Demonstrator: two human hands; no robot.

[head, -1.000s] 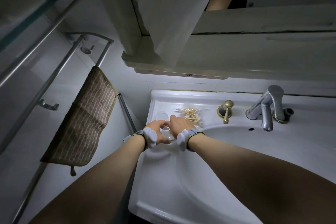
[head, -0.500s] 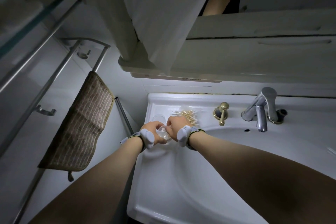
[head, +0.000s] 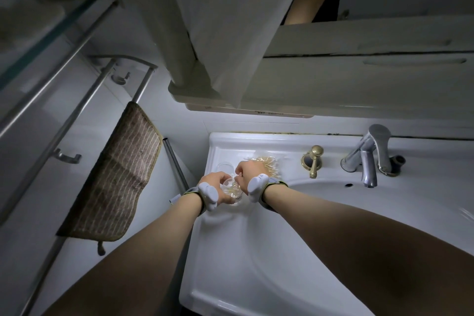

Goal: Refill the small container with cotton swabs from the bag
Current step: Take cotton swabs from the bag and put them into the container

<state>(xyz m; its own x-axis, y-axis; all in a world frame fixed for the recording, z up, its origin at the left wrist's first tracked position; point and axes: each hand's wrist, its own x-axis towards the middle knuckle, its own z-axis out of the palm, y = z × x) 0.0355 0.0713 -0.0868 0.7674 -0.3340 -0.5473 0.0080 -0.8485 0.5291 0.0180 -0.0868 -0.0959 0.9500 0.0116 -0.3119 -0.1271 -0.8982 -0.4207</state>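
Over the sink rim [head: 218,141], left hand [head: 214,182] grips container [head: 232,191]; right hand [head: 248,170] fingertips hidden.

From my feed nothing reads — only a faint, blurred line of print on the cabinet's [head: 333,84] underside, up at twelve o'clock — illegible.
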